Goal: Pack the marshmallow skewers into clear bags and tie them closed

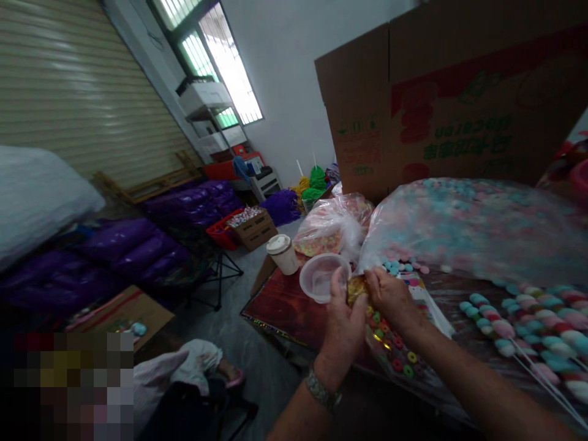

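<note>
Head view: in the middle of the frame, the left hand and the right hand are both closed on a small gold packet, just beside a clear plastic tub and above a bag of ring candies.

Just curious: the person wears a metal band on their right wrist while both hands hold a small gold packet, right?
No: the head view shows the metal band on the left wrist, not the right. The left hand and right hand do hold the small gold packet.
</note>
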